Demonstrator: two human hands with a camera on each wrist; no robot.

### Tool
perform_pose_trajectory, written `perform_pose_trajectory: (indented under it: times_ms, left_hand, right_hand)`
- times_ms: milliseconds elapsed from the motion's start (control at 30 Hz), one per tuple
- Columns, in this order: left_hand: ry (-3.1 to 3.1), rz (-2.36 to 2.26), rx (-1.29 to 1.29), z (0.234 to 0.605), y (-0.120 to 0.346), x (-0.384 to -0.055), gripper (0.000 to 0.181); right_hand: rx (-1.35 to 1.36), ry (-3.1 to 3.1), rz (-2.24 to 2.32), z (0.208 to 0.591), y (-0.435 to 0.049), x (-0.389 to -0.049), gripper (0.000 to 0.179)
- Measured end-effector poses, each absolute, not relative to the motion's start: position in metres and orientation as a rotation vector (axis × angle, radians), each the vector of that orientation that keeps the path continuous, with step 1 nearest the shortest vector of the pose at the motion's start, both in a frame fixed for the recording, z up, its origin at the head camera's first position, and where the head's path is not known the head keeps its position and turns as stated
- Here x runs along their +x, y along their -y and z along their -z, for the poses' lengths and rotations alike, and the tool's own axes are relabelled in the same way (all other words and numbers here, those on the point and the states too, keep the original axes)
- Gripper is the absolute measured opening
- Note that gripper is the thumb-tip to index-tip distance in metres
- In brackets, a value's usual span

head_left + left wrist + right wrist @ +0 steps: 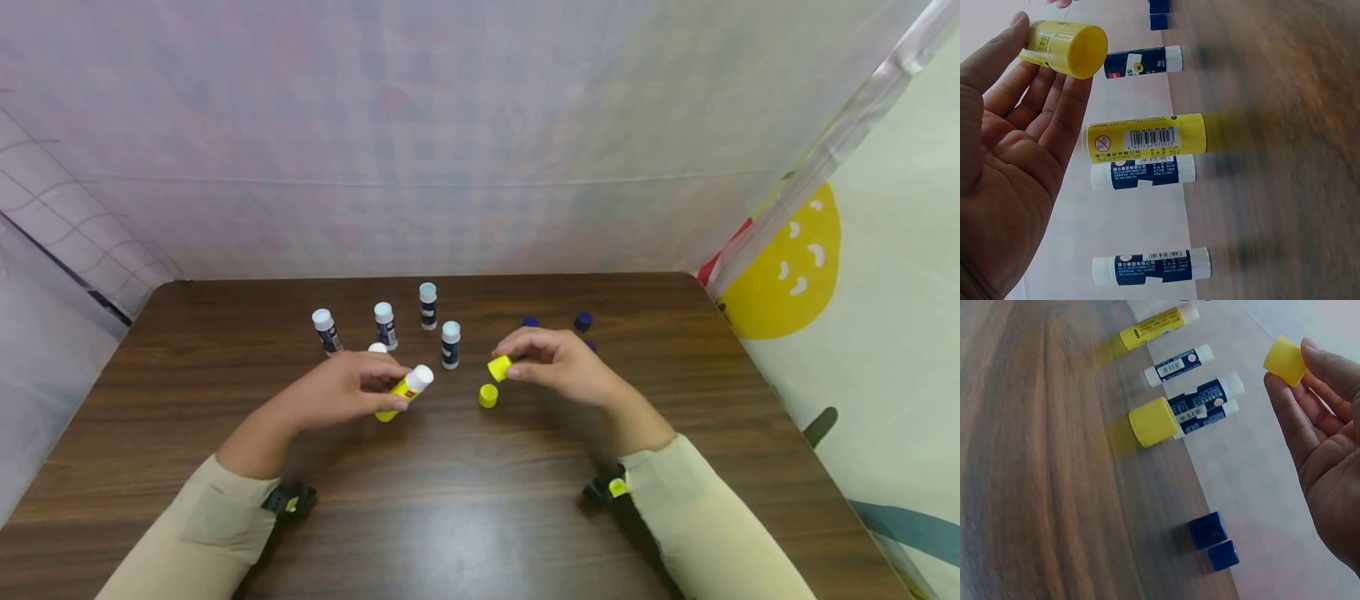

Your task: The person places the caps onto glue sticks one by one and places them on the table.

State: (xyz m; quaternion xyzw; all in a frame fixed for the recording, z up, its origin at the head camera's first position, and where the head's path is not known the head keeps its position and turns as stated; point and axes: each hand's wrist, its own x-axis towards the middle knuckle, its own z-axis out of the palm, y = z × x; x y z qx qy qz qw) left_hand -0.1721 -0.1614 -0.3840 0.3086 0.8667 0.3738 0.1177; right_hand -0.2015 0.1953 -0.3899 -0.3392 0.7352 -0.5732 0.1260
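Observation:
In the head view my left hand (341, 387) holds a yellow glue stick (1054, 44) between thumb and fingers, tilted with its white uncapped end up and to the right. My right hand (562, 362) pinches a small yellow cap (499, 367) above the table. A second yellow cap (488, 396) sits on the tabletop just below it. Behind the left hand stands another yellow glue stick (1147, 137), mostly hidden in the head view, where only its white top (377, 348) shows.
Several navy glue sticks with bare white tops stand farther back, among them one at the left (327, 332) and one near the middle (450, 345). Dark blue caps (582, 322) lie beyond the right hand, partly hidden by it. A curtain (450, 225) hangs behind the brown table (465, 533).

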Motion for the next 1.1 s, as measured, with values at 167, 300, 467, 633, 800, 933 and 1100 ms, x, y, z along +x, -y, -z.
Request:
perform_pose_trajectory:
  times_ms: [167, 300, 467, 633, 800, 933, 1100]
  left_hand:
    - [-2.529, -1.110, 0.908, 0.384, 0.158, -0.171, 0.035]
    - [-2.530, -1.104, 0.925, 0.385, 0.156, -0.170, 0.037]
    - [-2.506, -1.125, 0.950, 0.388, 0.153, -0.169, 0.035]
    - [-2.492, -1.150, 0.978, 0.391, 0.151, -0.167, 0.033]
    - [-2.490, -1.148, 0.991, 0.390, 0.150, -0.166, 0.034]
    - [-2.495, -1.137, 1.005, 0.388, 0.149, -0.165, 0.035]
    - [-2.488, -1.129, 1.023, 0.389, 0.148, -0.164, 0.035]
  right_hand:
    - [-0.989, -2.123, 1.690, 0.390, -0.188, -0.200, 0.023]
    - [-0.979, -2.112, 1.710, 0.389, -0.185, -0.198, 0.024]
    - [-0.935, -2.125, 1.709, 0.388, -0.182, -0.196, 0.024]
    - [-0.896, -2.151, 1.707, 0.389, -0.177, -0.191, 0.026]
    - [-0.896, -2.188, 1.686, 0.390, -0.172, -0.188, 0.025]
    - [-0.917, -2.182, 1.705, 0.390, -0.168, -0.186, 0.024]
    - [-0.938, -2.166, 1.718, 0.392, -0.165, -0.184, 0.025]
